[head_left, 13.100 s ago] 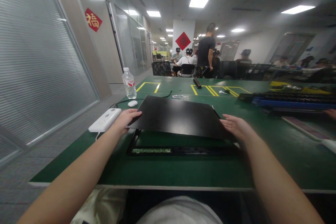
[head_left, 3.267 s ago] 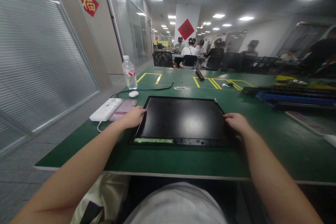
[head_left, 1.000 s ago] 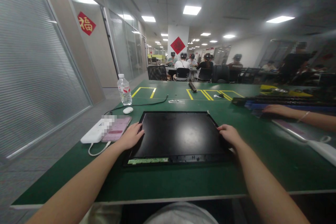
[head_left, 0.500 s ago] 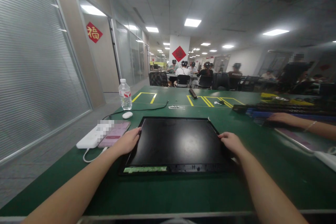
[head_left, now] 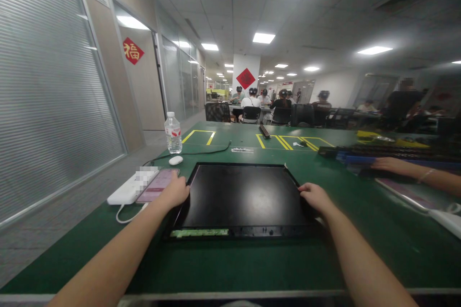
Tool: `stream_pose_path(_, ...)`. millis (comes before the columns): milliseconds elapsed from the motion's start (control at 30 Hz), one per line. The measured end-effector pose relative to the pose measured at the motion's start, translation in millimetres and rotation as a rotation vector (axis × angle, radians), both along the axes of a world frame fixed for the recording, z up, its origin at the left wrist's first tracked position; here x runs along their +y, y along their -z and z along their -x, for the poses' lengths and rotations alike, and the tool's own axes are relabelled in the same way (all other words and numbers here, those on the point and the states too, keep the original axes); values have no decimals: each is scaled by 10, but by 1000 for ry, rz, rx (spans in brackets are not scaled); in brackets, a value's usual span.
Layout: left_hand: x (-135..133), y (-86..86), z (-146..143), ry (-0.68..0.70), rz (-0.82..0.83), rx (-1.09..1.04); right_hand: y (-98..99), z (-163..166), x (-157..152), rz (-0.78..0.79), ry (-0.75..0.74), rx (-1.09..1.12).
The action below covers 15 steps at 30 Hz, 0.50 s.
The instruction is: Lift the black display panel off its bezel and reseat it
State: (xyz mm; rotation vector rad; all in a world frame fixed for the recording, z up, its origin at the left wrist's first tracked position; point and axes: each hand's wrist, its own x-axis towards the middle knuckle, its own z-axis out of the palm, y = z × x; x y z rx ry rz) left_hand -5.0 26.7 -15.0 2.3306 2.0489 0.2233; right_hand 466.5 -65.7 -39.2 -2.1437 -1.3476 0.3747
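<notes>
In front of me a black LCD panel [head_left: 241, 196] in a dark frame lies on the green table, with a green circuit strip [head_left: 200, 233] along its near left edge. My left hand [head_left: 176, 191] is closed at the panel's left rim, its thumb side touching the frame. The right rim is pinched by my right hand [head_left: 315, 196]; its lower fingers are hidden. Just left of my left hand lies a pink-screened phone [head_left: 154, 193] beside a white power bank [head_left: 124, 192] with a white cable.
A water bottle [head_left: 173, 133], a white oval case [head_left: 175, 160] and a black cable [head_left: 205, 152] are beyond my left hand. Another person's hand [head_left: 391, 165] reaches in from the right near dark strips and a blue item. Yellow tape [head_left: 194, 131] marks the far table.
My left hand has shifted slightly left on the panel's rim, its upper fingers drawn back toward the phone. My right hand holds its place. The camera view has tilted up slightly.
</notes>
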Motion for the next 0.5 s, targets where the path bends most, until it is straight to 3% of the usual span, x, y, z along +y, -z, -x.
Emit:
stream_pose_path(267,-33,79,102,132,-32,-106,-27,28,-18,-4,19,-24)
stream_pose_path(500,-3,92,119,82,-93,-218,-42,38,-21,1,36,-39)
